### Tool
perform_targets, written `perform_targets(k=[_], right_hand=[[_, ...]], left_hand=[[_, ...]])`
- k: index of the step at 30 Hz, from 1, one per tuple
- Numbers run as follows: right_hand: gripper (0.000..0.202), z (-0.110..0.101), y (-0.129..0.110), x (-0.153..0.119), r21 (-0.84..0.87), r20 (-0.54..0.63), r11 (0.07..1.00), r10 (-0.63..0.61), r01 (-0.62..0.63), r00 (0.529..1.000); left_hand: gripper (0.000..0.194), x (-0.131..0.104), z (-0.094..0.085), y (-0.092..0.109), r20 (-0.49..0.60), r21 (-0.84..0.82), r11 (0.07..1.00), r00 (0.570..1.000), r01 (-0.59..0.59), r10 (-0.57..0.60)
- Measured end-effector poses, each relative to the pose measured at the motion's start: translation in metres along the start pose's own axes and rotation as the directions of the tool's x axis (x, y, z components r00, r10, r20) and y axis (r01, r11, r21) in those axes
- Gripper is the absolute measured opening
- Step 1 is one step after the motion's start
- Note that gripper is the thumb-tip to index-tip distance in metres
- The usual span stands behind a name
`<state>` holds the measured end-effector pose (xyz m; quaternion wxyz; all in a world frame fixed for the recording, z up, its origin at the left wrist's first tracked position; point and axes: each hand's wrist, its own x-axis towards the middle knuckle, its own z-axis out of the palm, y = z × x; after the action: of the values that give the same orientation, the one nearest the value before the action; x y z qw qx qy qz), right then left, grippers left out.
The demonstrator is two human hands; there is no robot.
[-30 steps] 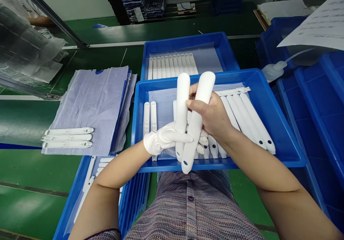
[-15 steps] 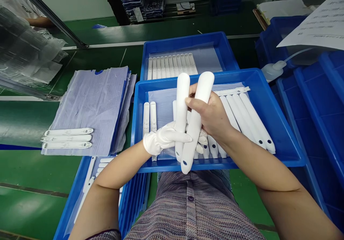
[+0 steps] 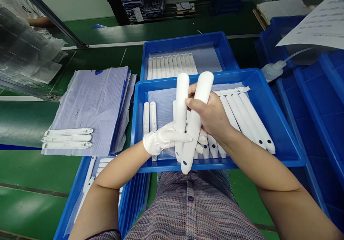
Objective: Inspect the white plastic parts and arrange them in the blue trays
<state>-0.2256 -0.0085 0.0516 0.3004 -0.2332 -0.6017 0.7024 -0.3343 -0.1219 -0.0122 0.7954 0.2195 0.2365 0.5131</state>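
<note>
Nothing much has shifted since the earlier frames: both hands stay locked on the same two white handles, only a hair lower. Bare right hand (image 3: pixel 212 116) clenches the right handle (image 3: pixel 197 120), while the gloved left hand (image 3: pixel 163 137) grasps the left handle (image 3: pixel 182 107) beside it, both upright over the near blue tray (image 3: pixel 268 100). More handles (image 3: pixel 247 120) lie in that tray to the right; a far tray (image 3: pixel 188 41) holds flat strips (image 3: pixel 172 66), and plastic bags (image 3: pixel 94 100) lie left on the worktop (image 3: pixel 27 121).
</note>
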Motion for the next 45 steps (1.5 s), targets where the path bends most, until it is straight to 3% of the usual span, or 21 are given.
perform_targets(k=[3,6,10,13,15,17,22,25,27,31,37,45], right_hand=[[0.014,0.000,0.001,0.001,0.041,-0.002,0.999,0.001,-0.001,1.000],[0.019,-0.002,-0.001,0.005,0.127,0.032,0.992,-0.004,0.000,0.999],[0.026,-0.014,-0.013,0.011,0.119,-0.005,0.992,-0.035,0.035,0.999],[0.021,-0.026,-0.025,0.012,0.064,-0.066,0.993,-0.096,0.101,0.993],[0.022,-0.031,-0.031,0.010,0.025,-0.083,0.993,-0.116,0.119,0.990],[0.024,-0.032,-0.033,0.008,-0.015,-0.078,0.992,-0.127,0.127,0.989],[0.028,-0.028,-0.023,0.005,-0.144,-0.073,0.976,-0.176,0.164,0.982],[0.030,-0.028,-0.018,0.005,-0.177,-0.070,0.966,-0.204,0.189,0.976],[0.029,-0.028,-0.017,0.005,-0.158,-0.051,0.966,-0.215,0.205,0.975],[0.028,-0.031,-0.017,0.005,-0.132,-0.008,0.968,-0.216,0.213,0.976],[0.057,-0.028,-0.016,0.003,-0.104,0.167,0.983,-0.132,0.151,0.977],[0.034,-0.025,-0.017,0.003,-0.222,0.179,0.961,-0.123,0.162,0.976]], left_hand=[[0.044,0.000,-0.003,-0.002,-0.002,0.073,0.997,1.000,-0.014,0.014],[0.054,0.000,-0.006,0.000,-0.138,0.280,0.956,0.982,-0.085,0.127],[0.044,-0.004,-0.007,0.012,-0.324,0.609,0.783,0.863,-0.125,0.389],[0.056,-0.010,-0.002,0.021,-0.349,0.581,0.792,0.821,-0.188,0.451],[0.070,-0.013,0.004,0.024,-0.329,0.445,0.855,0.839,-0.267,0.434],[0.072,-0.015,0.010,0.025,-0.286,0.349,0.887,0.866,-0.303,0.409],[0.036,-0.016,0.013,0.021,-0.169,0.366,0.866,0.891,-0.340,0.421],[0.035,-0.017,0.011,0.021,-0.156,0.373,0.853,0.881,-0.365,0.446],[0.044,-0.018,0.011,0.021,-0.165,0.383,0.855,0.885,-0.349,0.435],[0.060,-0.021,0.013,0.019,-0.166,0.319,0.914,0.935,-0.251,0.314],[0.046,-0.023,0.021,0.018,-0.105,0.139,0.955,0.955,-0.261,0.276],[0.058,-0.026,0.016,0.021,-0.182,0.126,0.977,0.965,-0.169,0.191]])
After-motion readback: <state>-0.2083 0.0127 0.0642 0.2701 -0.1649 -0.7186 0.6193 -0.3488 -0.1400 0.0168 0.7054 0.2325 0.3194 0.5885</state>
